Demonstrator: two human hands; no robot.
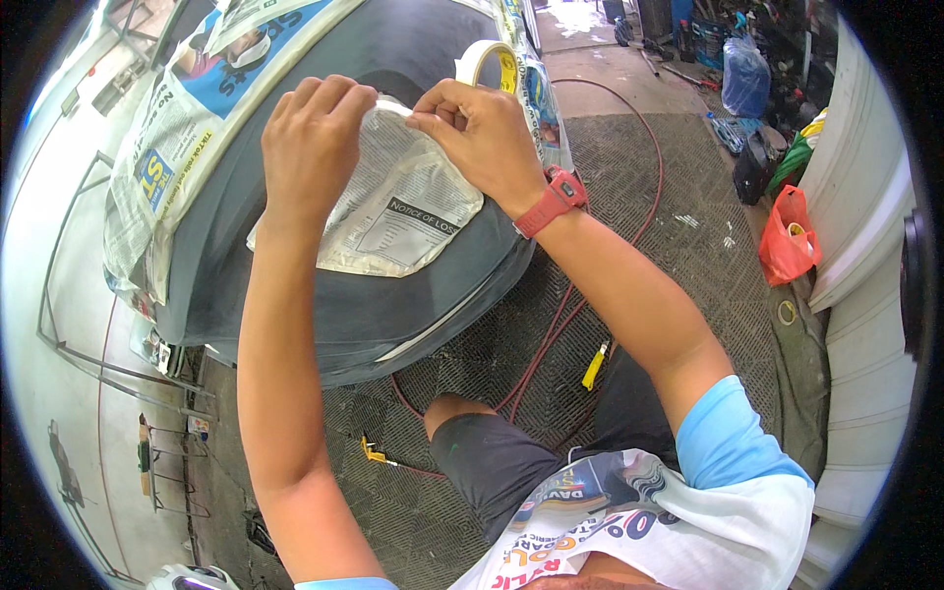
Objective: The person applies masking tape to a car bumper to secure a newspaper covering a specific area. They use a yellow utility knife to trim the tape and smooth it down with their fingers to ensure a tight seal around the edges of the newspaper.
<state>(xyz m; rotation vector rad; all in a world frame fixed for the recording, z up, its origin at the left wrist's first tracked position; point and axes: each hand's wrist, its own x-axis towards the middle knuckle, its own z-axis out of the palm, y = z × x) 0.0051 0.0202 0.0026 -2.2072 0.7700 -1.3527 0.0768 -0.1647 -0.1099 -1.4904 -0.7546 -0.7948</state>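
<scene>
A sheet of newspaper (403, 218) lies over part of a dark grey, curved vehicle panel (442, 285). Along the paper's far edge, a short pale strip of masking tape (391, 106) spans the gap between my two hands. My left hand (313, 138) is closed, with its curled fingertips hidden at the strip's left end. Thumb and forefinger of my right hand (484, 133) pinch the strip's other end. A roll of masking tape (486, 65) stands just beyond the right hand's knuckles; whether those fingers hold it is hidden.
More newspaper (187, 147) masks the vehicle's left side and far end. A red hose (649, 138) snakes over the dark ribbed mat (629, 256). Yellow-ended tools (594, 366) lie near my legs. At right are an orange plastic bag (790, 236) and a blue wrapped bundle (745, 79).
</scene>
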